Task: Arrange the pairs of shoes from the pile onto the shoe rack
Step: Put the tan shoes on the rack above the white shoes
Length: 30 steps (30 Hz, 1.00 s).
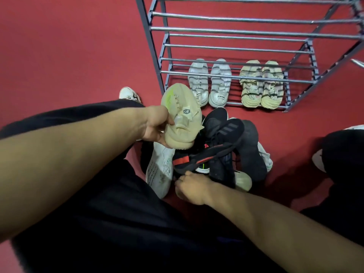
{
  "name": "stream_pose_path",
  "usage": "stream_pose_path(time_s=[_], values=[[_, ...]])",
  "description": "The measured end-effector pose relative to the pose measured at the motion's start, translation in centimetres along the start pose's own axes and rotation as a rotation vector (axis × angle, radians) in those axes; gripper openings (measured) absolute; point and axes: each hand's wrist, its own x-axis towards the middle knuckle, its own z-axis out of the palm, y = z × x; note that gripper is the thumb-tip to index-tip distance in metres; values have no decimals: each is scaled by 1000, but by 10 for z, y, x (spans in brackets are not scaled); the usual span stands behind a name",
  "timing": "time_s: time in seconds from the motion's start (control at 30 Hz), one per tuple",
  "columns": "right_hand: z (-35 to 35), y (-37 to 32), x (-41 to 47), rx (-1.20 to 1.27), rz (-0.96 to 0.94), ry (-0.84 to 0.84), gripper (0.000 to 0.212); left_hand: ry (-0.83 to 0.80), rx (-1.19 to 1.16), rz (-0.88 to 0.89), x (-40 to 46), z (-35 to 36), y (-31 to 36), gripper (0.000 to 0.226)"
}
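Note:
My left hand point(155, 125) holds a beige shoe point(180, 115) by its heel, lifted above the pile with its toe pointing away. My right hand point(191, 189) reaches into the pile point(226, 150) at its near edge, fingers closed on the black shoe with a red stripe point(201, 160). The pile holds black sneakers, a white shoe point(160, 170) on its left side and a second beige shoe point(243, 181) poking out at the right. The grey metal shoe rack point(236, 46) stands beyond; its bottom tier carries a white pair point(209, 83) and a cream pair point(262, 85).
Red floor lies all around. My own white shoe point(130, 94) shows to the left of the rack, past my dark trouser leg. Another dark-clothed leg with a white shoe point(338, 154) sits at the right edge. The rack's upper tiers hold nothing.

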Motion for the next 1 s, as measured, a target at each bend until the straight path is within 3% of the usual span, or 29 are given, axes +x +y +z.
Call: stream_pose_path(time_s=[0.13,0.27,0.37,0.5,0.67,0.77,0.87,1.0], values=[[21,9,9,-111,157,-65,71,5,-47,12,9,-5,-1,43],[4,7,11,-88,236,-39,70,16,-70,44,8,-9,4,27],[-14,14,6,-27,251,-67,91,24,-111,64,7,-12,9,29],[-63,36,-13,286,245,-15,93,30,-150,65,7,-16,13,30],[-136,92,-57,648,437,4,80,31,-195,64,10,-14,19,32],[-155,129,-89,1150,598,144,58,34,-203,63,12,-5,22,25],[-153,150,-115,1436,868,376,39,67,-251,97,14,0,27,14],[-89,149,-125,1484,1134,274,54,83,-295,131,18,-1,27,14]])
